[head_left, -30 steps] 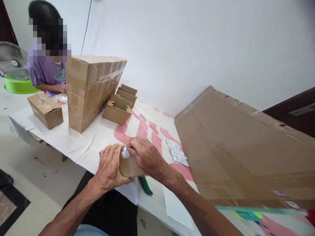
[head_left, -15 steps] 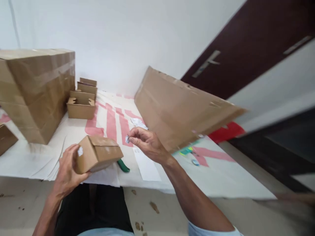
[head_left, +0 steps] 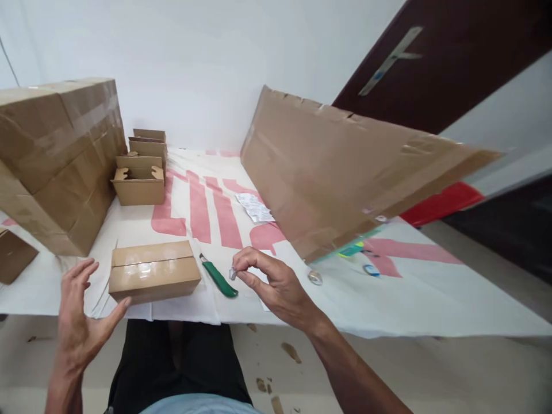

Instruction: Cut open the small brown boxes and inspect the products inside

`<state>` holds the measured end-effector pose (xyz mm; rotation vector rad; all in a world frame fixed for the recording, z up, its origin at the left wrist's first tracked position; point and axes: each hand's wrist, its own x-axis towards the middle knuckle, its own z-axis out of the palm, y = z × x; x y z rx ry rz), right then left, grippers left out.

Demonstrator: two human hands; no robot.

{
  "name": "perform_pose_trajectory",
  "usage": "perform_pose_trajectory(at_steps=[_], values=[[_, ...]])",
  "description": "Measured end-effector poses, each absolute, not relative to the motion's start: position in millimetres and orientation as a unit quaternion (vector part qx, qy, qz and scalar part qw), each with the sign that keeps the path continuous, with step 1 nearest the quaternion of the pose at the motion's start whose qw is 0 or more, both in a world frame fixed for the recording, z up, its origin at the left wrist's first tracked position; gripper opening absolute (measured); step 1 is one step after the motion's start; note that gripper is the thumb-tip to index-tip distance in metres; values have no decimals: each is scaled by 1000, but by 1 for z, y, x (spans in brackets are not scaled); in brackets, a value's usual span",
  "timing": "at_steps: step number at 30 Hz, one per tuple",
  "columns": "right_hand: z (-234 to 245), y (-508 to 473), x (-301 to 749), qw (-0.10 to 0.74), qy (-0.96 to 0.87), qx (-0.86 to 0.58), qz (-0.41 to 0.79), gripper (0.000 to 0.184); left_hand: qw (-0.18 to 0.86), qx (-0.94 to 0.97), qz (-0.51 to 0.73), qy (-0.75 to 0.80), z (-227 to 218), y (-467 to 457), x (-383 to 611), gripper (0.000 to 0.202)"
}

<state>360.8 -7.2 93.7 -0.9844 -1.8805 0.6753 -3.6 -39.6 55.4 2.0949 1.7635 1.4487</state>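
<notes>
A taped cardboard box [head_left: 155,275] rests on the cloth-covered table near its front edge. Beside its left end, my left hand [head_left: 84,307] is open with fingers spread, the thumb close to the box's lower front edge; I cannot tell whether it touches. My right hand [head_left: 271,282] pinches a small crumpled whitish scrap [head_left: 233,273] between thumb and forefinger. Between the box and that hand lies a green utility knife [head_left: 219,279]. Behind my right hand is a printed paper sheet [head_left: 255,207], and part of another white sheet is hidden beneath the hand.
Large stacked cartons [head_left: 60,155] stand at the left, with open small boxes [head_left: 138,190] beside them. A big cardboard sheet [head_left: 345,167] leans at the right. A tape roll [head_left: 315,278] and a small blue-and-white item [head_left: 371,270] lie near its base.
The box has gone from tilted in my left hand to lying on the table, and that hand has let go and opened. My right hand still pinches the scrap, now lower.
</notes>
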Motion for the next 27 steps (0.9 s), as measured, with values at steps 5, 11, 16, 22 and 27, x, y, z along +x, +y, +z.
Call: perform_pose_trajectory(at_steps=[5, 11, 16, 22, 27], values=[[99, -16, 338, 428, -812, -326, 227, 16, 260, 730, 457, 436, 96, -71, 84, 16], [105, -41, 337, 393, -838, -308, 220, 16, 533, 598, 433, 413, 78, -53, 141, 28], [102, -50, 346, 397, -836, -315, 211, 15, 651, 528, 406, 364, 71, -46, 146, 46], [91, -55, 352, 431, -814, -319, 221, 15, 682, 506, 395, 350, 73, -47, 157, 48], [84, -63, 357, 453, -802, -341, 190, 18, 681, 502, 387, 366, 68, -45, 166, 47]])
